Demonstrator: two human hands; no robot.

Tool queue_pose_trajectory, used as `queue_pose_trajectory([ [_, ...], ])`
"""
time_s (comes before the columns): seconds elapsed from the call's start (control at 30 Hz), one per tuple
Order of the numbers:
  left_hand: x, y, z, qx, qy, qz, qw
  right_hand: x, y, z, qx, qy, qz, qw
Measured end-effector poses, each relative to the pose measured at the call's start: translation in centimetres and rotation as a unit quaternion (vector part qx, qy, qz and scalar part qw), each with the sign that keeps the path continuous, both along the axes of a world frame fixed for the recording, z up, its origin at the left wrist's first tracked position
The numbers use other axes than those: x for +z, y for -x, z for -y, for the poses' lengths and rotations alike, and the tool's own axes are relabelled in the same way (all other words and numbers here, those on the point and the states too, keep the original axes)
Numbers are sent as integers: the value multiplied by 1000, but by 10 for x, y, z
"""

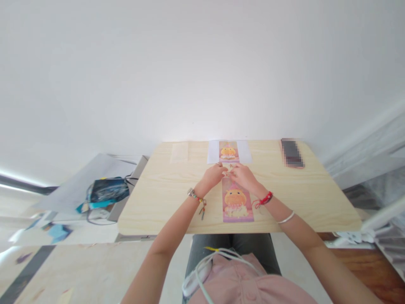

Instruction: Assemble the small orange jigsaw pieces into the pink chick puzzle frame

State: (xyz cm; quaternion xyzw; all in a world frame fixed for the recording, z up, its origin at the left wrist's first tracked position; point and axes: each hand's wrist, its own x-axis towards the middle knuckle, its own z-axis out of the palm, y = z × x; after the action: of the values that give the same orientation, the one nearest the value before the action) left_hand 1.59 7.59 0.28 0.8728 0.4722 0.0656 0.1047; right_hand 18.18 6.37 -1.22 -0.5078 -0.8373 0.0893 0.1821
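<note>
Both the left hand [212, 177] and right hand [244, 177] pinch with narrowed fingers the far edge of the thin, floppy paper strip [237, 204], probably easily creased.

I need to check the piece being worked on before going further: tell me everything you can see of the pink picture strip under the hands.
The pink picture strip lies flat on the wooden table, running from the near edge away from the person. It looks like thin printed paper or card, with an orange cartoon figure on pink. The left hand and right hand meet on its far end. What their fingertips pinch is too small to tell.
</note>
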Motion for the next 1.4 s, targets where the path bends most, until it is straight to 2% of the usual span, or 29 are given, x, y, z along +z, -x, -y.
queue_pose_trajectory([
  [0.1,-2,-3,-7,-37,5,-28,999,-2,6,-4,-10,5,44,999],
  [0.23,-3,-4,-14,-52,11,-36,998,-1,8,-7,-10,5,81,997],
  [0.47,-4,-3,-20,-79,16,-24,996,-2,4,-14,42,-14,98,994],
  [0.63,5,4,-20,-89,14,20,996,3,0,-10,48,-53,82,994],
  [0.73,10,8,-12,-69,10,120,990,13,-4,-1,44,-81,59,994],
  [0.87,11,4,14,75,11,248,966,29,-8,18,14,-115,34,993],
  [0.97,9,-6,35,112,73,321,938,38,-6,34,-7,-145,30,989],
  [1.07,9,-14,48,122,105,374,913,43,-4,48,-18,-169,24,985],
  [1.13,13,-15,52,115,115,385,909,48,-4,56,-23,-172,7,985],
  [1.2,18,-13,54,101,124,374,914,54,-7,61,-11,-169,-15,986],
  [1.4,39,-1,58,30,165,287,943,73,-24,65,84,-154,-26,984],
])
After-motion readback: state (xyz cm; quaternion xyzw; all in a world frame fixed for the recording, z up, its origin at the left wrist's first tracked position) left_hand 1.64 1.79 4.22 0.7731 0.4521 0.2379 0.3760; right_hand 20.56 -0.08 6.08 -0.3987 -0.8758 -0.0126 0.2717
